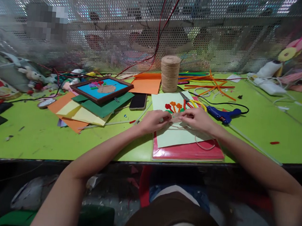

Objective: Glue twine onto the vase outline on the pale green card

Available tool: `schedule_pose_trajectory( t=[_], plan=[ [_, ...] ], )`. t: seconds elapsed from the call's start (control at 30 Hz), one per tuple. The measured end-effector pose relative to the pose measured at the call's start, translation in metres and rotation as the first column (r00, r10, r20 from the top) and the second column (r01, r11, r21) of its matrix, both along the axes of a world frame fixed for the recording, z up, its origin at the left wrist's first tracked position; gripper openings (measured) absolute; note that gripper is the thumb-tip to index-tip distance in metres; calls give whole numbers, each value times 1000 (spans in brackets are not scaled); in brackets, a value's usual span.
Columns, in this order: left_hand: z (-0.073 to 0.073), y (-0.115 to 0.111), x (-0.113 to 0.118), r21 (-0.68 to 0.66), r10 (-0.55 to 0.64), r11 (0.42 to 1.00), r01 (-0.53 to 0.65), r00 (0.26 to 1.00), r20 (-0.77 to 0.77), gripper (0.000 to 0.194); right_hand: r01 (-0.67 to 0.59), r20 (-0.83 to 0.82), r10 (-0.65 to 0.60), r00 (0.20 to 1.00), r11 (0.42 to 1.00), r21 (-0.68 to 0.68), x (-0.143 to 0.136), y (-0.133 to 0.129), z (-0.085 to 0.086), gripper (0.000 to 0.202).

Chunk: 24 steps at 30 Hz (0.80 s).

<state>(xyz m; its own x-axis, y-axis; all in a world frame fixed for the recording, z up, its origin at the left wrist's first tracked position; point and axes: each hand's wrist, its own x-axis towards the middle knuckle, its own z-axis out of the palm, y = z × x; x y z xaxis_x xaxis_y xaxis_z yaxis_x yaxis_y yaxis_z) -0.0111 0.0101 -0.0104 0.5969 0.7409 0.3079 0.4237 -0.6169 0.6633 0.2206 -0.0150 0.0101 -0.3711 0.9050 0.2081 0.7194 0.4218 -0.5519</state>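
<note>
Both hands meet over a pale green sheet (166,139) that lies on a red folder (189,152). My left hand (155,121) pinches the left end of some tan twine (176,117); my right hand (197,121) pinches its right end. Fingertips of both hands press near the sheet. Just beyond them are red and orange fuzzy flowers (176,105) with green bits at their base. A loose loop of twine (204,146) trails to the right over the sheet and folder. The exact grip is partly hidden by the fingers.
Behind the sheet stands a twine spool (170,74). Scissors (190,101) and a blue glue gun (224,115) with a cord lie right. Pipe cleaners (213,86) spread at the back. A framed picture (102,88) on coloured papers and a phone (138,101) sit left.
</note>
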Motion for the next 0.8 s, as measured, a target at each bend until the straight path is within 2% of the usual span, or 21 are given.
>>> schedule_pose_trajectory(
  t=[0.17, 0.27, 0.37, 0.5, 0.6, 0.8],
  plan=[
    [-3, 10, -7, 15, 93, 996, -93, 995, 21, 4, 5, 72, -5, 997, 1000, -1, 7, 6, 0, 28],
    [-5, 16, -11, 120, 119, 986, -114, 992, -40, 8, -1, 75, 4, 997, 999, -46, 13, 11, 0, 31],
    [-7, 19, -13, 280, 75, 960, -13, 974, -212, 19, -49, 56, 56, 997, 991, -122, 16, 14, 1, 33],
    [-10, 21, -12, 390, -5, 909, 146, 940, -340, 26, -62, 58, 70, 996, 988, -141, 16, 14, 2, 32],
    [-11, 20, -12, 471, -1, 860, 194, 925, -379, 27, -22, 112, 37, 993, 991, -134, 15, 12, 2, 31],
    [-10, 19, -14, 526, -138, 775, 350, 906, -399, 31, -18, 195, 46, 980, 989, -144, 13, 10, 6, 28]
  ],
)
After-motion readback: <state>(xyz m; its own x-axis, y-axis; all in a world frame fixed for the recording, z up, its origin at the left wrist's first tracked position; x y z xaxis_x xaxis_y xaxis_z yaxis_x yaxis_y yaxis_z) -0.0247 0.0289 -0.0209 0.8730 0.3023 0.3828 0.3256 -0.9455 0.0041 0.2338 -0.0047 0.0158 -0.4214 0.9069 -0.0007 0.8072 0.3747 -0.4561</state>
